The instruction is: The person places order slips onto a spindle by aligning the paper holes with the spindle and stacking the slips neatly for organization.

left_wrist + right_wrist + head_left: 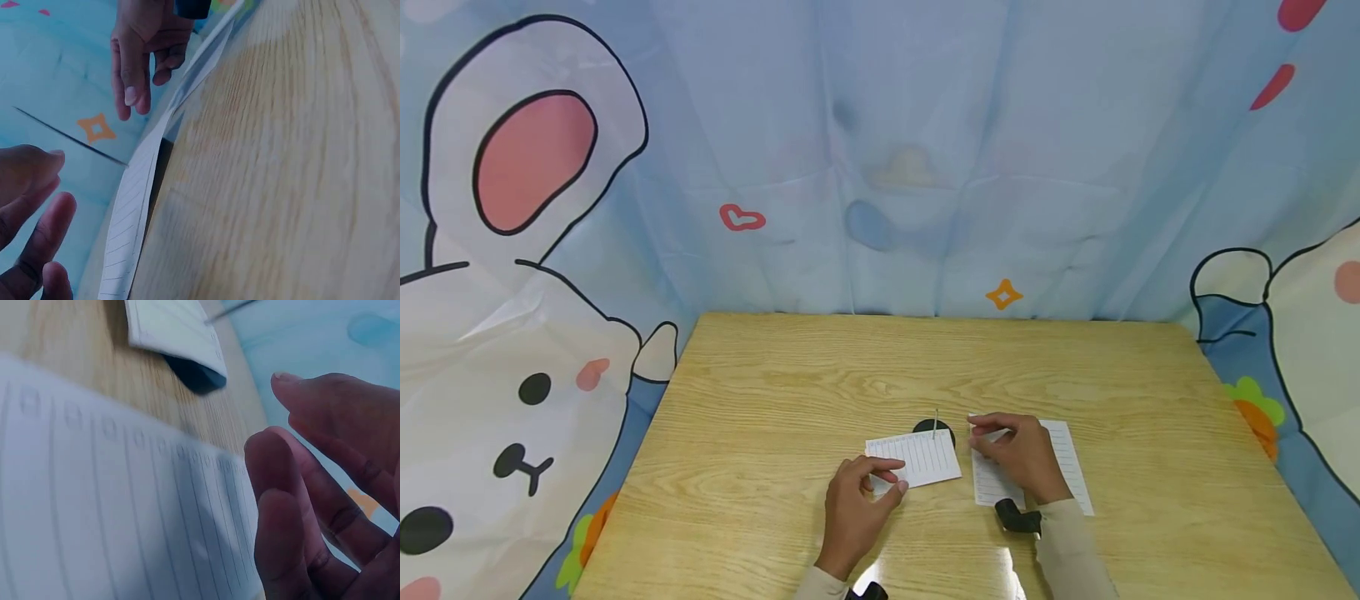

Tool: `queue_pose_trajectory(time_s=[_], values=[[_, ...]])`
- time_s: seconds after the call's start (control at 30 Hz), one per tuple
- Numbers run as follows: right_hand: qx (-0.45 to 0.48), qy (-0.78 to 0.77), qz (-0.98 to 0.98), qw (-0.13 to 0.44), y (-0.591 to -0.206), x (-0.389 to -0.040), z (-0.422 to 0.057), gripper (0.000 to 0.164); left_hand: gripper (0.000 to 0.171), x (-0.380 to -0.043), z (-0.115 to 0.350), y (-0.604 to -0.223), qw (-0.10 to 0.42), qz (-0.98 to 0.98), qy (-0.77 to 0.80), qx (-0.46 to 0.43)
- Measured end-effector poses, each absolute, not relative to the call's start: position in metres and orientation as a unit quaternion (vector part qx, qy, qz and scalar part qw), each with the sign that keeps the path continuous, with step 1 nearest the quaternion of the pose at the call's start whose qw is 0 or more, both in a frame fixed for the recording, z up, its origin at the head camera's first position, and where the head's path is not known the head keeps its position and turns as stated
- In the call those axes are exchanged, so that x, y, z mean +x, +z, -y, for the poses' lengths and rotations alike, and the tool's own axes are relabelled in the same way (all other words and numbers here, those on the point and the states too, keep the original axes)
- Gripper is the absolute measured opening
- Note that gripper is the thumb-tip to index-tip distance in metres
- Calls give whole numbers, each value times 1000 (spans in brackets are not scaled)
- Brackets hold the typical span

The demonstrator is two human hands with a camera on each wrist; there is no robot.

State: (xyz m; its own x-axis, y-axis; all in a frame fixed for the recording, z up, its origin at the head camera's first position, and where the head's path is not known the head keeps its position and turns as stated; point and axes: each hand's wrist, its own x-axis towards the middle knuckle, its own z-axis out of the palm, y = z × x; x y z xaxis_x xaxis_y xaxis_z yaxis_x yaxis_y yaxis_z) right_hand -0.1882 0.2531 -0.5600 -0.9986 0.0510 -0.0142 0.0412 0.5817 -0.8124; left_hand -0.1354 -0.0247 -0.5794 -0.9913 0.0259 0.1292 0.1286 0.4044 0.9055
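A bill spike with a thin upright metal rod (936, 421) and a round black base (923, 426) stands on the table. Lined white paper (928, 458) lies over the base, the rod rising through or just behind its far edge; I cannot tell which. By the left end of that paper, my left hand (859, 504) hovers with thumb and fingers bent and apart, gripping nothing in the left wrist view. Over more lined paper (1070, 462) at the right is my right hand (1026, 458). Its relaxed fingers (275, 462) hold nothing in the right wrist view.
The wooden table (760, 400) has its far edge against a light blue printed curtain (1060, 183). A black strap or camera (1018, 518) sits on my right wrist, close above the right-hand paper.
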Motion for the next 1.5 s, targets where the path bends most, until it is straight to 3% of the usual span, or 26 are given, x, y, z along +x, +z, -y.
queue_pose_trajectory(time_s=[0.27,0.8,1.23,1.5], values=[[-37,423,906,9,-564,-194,-274,31,24,-126,17,-586,13,817,-572,-75],[-33,323,944,66,-571,-204,-287,30,24,-124,16,-590,8,810,-578,-97],[-43,322,946,10,-566,-206,-287,11,22,-127,17,-592,2,811,-578,-93],[-35,340,940,-14,-567,-209,-289,12,23,-127,18,-591,0,814,-574,-91]])
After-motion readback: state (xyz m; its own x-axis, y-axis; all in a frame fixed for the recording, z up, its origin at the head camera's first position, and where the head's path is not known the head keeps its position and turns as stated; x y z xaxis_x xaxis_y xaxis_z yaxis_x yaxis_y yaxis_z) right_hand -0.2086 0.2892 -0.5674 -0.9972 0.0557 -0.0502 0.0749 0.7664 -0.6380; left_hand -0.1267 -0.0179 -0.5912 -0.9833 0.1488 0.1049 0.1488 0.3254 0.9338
